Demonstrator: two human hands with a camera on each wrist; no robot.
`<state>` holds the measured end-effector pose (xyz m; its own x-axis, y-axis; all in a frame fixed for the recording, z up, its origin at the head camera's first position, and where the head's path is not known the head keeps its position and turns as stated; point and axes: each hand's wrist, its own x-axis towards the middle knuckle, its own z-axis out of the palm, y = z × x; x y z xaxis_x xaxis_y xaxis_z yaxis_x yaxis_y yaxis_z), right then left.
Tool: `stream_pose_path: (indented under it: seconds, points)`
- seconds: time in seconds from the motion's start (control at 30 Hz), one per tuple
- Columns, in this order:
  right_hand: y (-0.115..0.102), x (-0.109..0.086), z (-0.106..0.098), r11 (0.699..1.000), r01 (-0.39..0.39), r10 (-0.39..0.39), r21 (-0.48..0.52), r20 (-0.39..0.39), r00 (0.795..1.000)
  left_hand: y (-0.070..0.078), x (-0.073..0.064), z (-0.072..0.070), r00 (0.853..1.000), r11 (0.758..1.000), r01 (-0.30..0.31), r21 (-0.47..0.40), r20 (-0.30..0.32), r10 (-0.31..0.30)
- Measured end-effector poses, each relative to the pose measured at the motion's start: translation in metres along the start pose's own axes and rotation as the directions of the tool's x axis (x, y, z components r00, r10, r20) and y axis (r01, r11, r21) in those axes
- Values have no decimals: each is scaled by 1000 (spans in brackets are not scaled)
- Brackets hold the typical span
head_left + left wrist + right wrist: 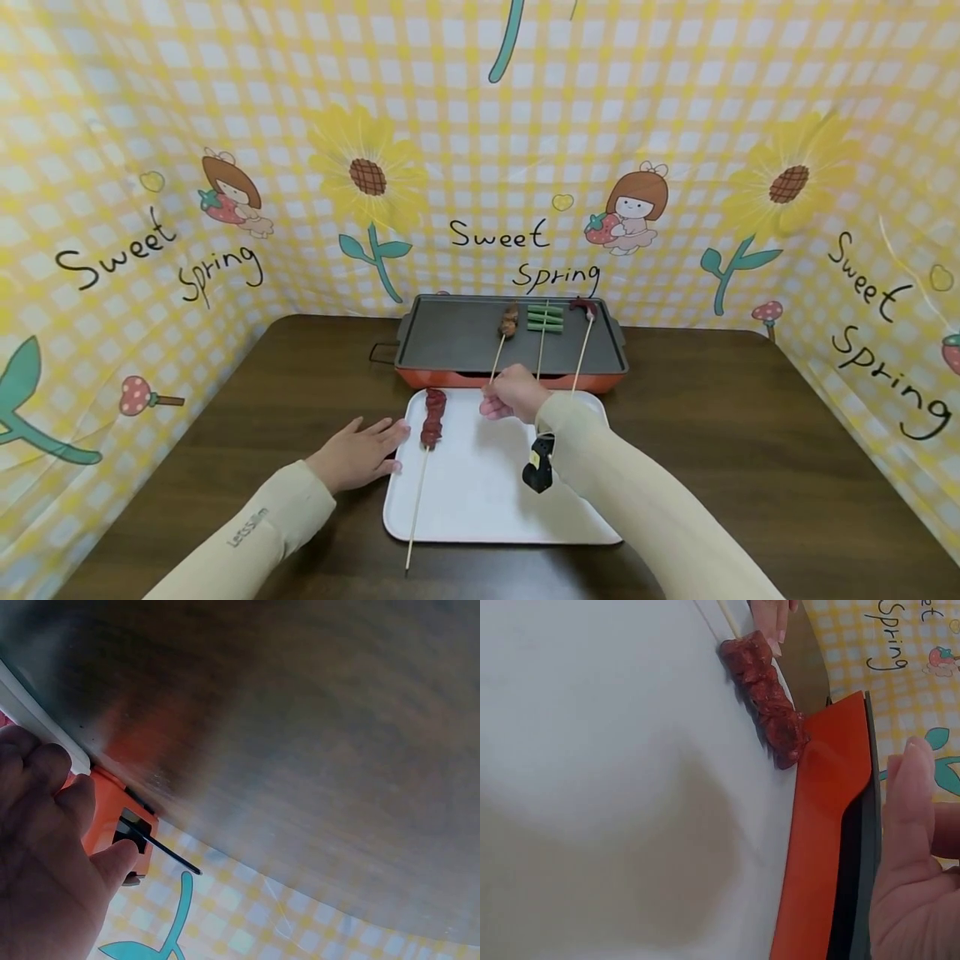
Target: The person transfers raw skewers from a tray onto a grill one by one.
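Observation:
My right hand [513, 392] pinches the wooden stick of a brown meat skewer [509, 321], whose meat end lies over the dark griddle plate. A skewer of green vegetable pieces [545, 318] and one with a dark red curled piece [583, 309] lie to its right, their sticks jutting over the front edge. On the left part of the white tray [495, 492] is a red meat skewer [432, 419], seen large in the right wrist view too. With fingers spread, my left hand [363, 454] touches the tray's left edge.
An orange-sided griddle [450, 350] stands behind the tray, a black wire handle [383, 353] at its left. Both are on a dark wooden table [300, 383]. A yellow checked cloth [480, 150] with sunflowers hangs around the back and sides.

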<state>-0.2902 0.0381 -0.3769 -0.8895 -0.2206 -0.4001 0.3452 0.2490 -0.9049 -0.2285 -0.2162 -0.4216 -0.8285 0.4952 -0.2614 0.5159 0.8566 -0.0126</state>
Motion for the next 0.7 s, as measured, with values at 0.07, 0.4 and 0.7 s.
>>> stream_pose_path:
  seconds: [0.07,0.4,0.7]
  points:
    - [2,-1,1,1000,6,-5,-12,6,1000,0,0,1,1000,1000,-4,4,0,4]
    - [11,-6,5,1000,8,-8,-5,-12,1000,-1,2,1,1000,1000,-11,2,-2,11]
    - [42,-36,28,997,56,-47,-60,139,989,0,2,1,1000,1000,6,-9,14,-6]
